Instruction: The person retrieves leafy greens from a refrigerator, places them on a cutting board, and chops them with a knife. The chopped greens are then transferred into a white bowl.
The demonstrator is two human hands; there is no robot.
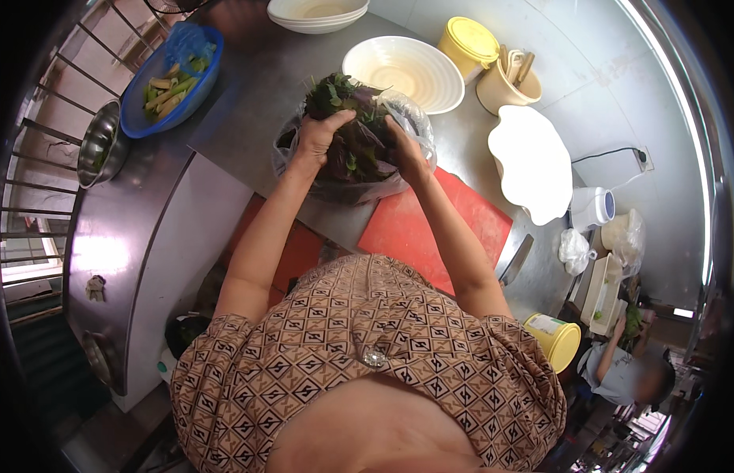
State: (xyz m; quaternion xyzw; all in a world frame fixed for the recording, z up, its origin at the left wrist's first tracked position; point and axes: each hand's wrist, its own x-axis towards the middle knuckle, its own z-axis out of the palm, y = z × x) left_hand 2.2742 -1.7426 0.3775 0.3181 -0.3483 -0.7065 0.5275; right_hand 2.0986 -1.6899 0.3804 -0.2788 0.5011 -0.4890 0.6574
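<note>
A big bunch of green and purple leafy herbs (358, 145) is held between my two hands, over a clear plastic bag (423, 127). From the left side my left hand (320, 137) grips the bunch, thumb on top of the leaves. Opposite it, my right hand (405, 145) closes on the other side, its fingers partly sunk in the herbs. The bag lies around the lower part of the bunch on the steel counter (236, 112); its bottom is hidden. Just behind it sits a wide white bowl (402, 68).
A red cutting board (438, 219) and a knife (516, 260) lie at right. A blue basin (130, 112) of cut vegetables and a steel bowl (91, 148) stand left. Along the wall are yellow tubs (470, 38), a utensil pot (503, 91) and a white dish (532, 165). Another person (615, 369) handles greens at right.
</note>
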